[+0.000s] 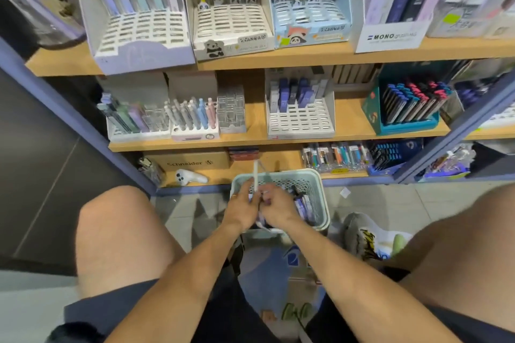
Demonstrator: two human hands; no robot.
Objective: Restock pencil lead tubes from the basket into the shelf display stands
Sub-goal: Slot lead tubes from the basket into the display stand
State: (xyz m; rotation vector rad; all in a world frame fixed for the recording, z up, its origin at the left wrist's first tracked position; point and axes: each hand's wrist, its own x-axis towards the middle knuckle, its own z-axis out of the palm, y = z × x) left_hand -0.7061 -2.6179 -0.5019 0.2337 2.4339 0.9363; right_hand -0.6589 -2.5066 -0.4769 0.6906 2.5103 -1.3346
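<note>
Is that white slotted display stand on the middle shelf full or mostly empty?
Mostly empty. The white stand holds tubes only along its back rows; the front rows of slots are bare.

Basket (pixel 317 189): pale mint green, wall dotted with small holes. Lead tubes (pixel 302 205) inside: lilac and dark navy. Stick (pixel 255 175) above the left hand (pixel 242 205): white; gold ring on one finger. Shelf boards (pixel 278 58): light wood, frame (pixel 83 120) slate blue. Slotted display stand (pixel 299 117): white, holding navy and purple packs. Panda stand (pixel 231 28): cream, black-and-white pandas. Teal box (pixel 404 120): black pens with blue and red caps. Shorts (pixel 133 312): dark navy.
</note>
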